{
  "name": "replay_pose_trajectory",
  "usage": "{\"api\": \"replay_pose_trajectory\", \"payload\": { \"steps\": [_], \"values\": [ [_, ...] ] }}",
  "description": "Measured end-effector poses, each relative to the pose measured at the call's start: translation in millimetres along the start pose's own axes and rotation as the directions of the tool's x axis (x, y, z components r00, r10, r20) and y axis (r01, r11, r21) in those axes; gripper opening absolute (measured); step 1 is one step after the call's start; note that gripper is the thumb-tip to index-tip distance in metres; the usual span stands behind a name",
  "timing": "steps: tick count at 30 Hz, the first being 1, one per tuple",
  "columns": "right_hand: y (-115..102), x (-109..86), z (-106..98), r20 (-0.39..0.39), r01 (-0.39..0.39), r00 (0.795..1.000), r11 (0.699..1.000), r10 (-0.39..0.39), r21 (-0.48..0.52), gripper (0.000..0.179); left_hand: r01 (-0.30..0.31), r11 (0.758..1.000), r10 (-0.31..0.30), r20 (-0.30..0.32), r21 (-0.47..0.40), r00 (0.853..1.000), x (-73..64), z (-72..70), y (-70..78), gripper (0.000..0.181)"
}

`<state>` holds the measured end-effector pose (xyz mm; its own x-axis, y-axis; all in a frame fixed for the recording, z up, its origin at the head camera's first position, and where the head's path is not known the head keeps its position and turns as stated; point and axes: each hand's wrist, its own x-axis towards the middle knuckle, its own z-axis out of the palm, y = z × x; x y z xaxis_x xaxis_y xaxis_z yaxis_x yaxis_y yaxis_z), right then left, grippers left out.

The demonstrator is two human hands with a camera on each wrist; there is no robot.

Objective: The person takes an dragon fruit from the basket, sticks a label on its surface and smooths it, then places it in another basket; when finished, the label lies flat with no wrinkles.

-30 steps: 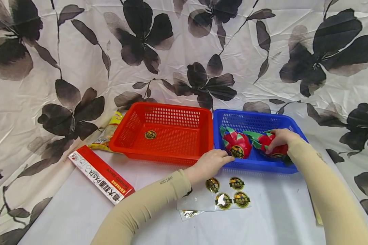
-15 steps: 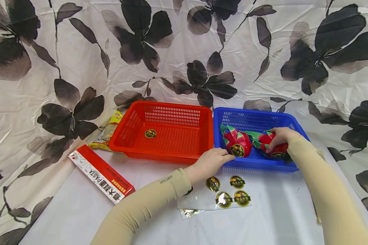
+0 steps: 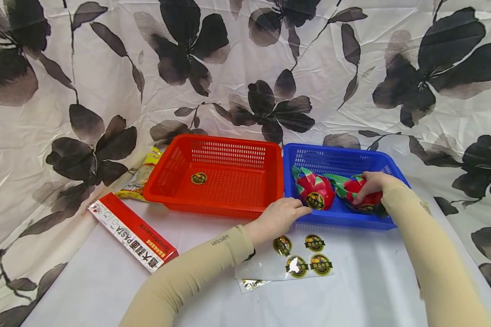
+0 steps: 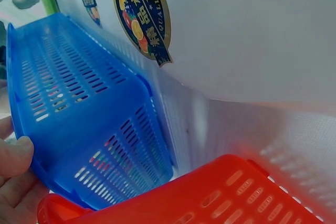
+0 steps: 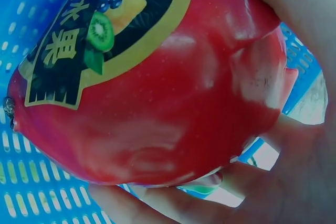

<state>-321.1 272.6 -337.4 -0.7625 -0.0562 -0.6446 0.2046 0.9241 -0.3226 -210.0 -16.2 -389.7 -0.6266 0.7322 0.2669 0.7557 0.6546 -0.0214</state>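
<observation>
My left hand (image 3: 279,221) holds the near left corner of the blue basket (image 3: 339,221) by its rim. In the left wrist view the thumb (image 4: 16,157) lies against the rim's outer side. Inside that basket my right hand (image 3: 374,185) grips a dragon fruit (image 3: 353,186), red with green leaf tips. The right wrist view shows fingers curled round the fruit's glossy skin (image 5: 173,93) and a dark, gold-edged sticker (image 5: 113,30) on it. Another dragon fruit (image 3: 317,188) with the same kind of round sticker sits to its left, near the left hand's fingertips.
A red basket (image 3: 212,206) with one round sticker (image 3: 198,178) on its floor stands left of the blue one. Sheets of stickers (image 3: 303,259) lie in front. A pasta box (image 3: 132,231) and a yellow packet (image 3: 141,177) are at the left.
</observation>
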Motion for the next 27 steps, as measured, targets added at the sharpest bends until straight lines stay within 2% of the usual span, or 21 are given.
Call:
{"api": "replay_pose_trajectory", "payload": {
  "steps": [2, 14, 22, 27],
  "values": [
    [-1.2, 0.0, -0.9, 0.004, -0.014, 1.000, 1.000, 0.014, 0.021, 0.110, 0.001, 1.000, -0.001, -0.003, -0.003, 1.000, 0.1, -0.5, -0.5, 0.042],
    [2.4, 4.4, -0.7, 0.028, -0.050, 0.998, 0.998, 0.052, -0.039, 0.114, 0.006, 1.000, -0.005, 0.003, -0.017, 1.000, -0.9, -1.7, 1.1, 0.042],
    [2.4, 0.1, -5.9, 0.051, 0.033, 0.998, 0.982, -0.023, -0.187, 0.101, 0.001, 1.000, -0.002, -0.010, -0.009, 1.000, -0.3, -0.2, 1.4, 0.041],
    [-2.5, -0.5, -6.0, 0.082, 0.117, 0.991, 0.972, -0.102, -0.202, 0.093, 0.002, 1.000, -0.002, -0.017, -0.007, 1.000, 0.2, 0.5, 0.8, 0.041]
  ]
}}
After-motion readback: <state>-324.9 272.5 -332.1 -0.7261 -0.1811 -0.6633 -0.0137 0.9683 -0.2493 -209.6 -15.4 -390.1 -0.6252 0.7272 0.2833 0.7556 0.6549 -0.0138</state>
